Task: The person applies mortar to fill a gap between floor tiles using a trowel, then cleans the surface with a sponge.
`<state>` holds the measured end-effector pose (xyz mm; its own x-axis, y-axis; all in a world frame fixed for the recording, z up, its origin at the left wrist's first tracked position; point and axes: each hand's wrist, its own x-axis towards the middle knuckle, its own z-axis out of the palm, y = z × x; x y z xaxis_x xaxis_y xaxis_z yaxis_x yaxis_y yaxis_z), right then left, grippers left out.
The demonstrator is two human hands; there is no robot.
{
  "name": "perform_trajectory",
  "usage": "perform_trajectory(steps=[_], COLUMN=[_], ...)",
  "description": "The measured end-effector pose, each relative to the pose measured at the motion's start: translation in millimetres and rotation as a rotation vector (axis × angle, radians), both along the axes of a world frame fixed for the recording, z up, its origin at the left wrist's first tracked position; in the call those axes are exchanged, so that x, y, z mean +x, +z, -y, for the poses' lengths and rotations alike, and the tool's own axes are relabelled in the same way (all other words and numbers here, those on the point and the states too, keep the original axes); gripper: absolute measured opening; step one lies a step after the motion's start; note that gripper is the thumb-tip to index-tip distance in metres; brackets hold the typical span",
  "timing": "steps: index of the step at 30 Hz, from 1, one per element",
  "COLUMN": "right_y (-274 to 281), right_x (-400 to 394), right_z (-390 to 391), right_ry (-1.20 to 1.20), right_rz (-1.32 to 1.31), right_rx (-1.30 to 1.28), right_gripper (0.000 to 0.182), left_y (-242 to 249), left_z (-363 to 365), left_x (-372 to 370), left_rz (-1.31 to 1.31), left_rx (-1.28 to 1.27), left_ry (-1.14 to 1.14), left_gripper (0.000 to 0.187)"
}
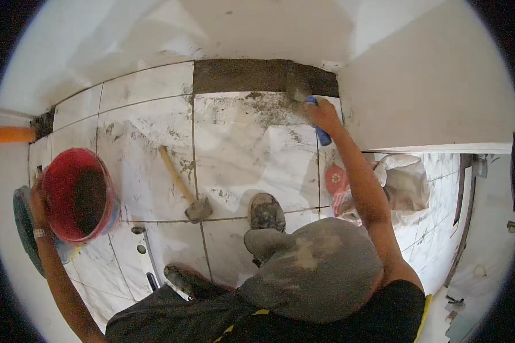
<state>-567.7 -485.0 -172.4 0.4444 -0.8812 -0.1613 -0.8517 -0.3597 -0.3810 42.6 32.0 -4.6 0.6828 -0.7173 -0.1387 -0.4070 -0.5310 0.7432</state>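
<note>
My right hand (pixel 324 116) is wrapped round the blue handle of a trowel (pixel 297 90). Its metal blade lies at the right part of a strip of grey mortar (pixel 234 76) along the wall, beside white tiles (pixel 240 148) smeared with mortar. On the left, my left hand (pixel 39 200) grips the rim of a red bucket (pixel 51 211) that is tilted and has dark grey material inside. A watch is on the left wrist. The fingertips of this hand are partly hidden by the rim.
A mallet (pixel 176 174) with a wooden handle lies on the tiles. Near my left foot is a spirit level (pixel 147 257). An open sack (pixel 403 183) stands at the right past the wall corner. A teal round container (pixel 24 220) is behind the bucket.
</note>
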Motion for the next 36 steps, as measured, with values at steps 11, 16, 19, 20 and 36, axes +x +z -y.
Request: perform_trajectory(steps=[11,16,19,20,36], right_y=[20.9,-30.9,-20.9,-24.3,-22.7], right_x=[4.4,6.5,18.6,22.0,96.6], right_z=[-35.6,-14.1,-19.5,-19.3,-30.0], right_ry=[-0.256,-0.112,-0.008,-0.015,0.339], right_rz=[0.420,0.386,0.296,0.268,-0.108], right_rx=[0.575,0.331,0.315,0.349,0.000], right_gripper=[0.031,0.033,0.037,0.039,0.039], left_y=[-1.7,-1.5,-2.0,-1.3,-4.7], left_z=[5.6,3.8,5.5,5.3,4.6], left_x=[-4.0,-3.8,-4.3,-3.5,3.9], left_rz=[-0.038,-0.047,-0.056,-0.058,-0.136], left_rx=[-0.002,-0.001,-0.006,-0.003,-0.045], left_ry=[0.032,0.044,0.047,0.049,0.050], left_gripper=[0.045,0.046,0.046,0.047,0.049])
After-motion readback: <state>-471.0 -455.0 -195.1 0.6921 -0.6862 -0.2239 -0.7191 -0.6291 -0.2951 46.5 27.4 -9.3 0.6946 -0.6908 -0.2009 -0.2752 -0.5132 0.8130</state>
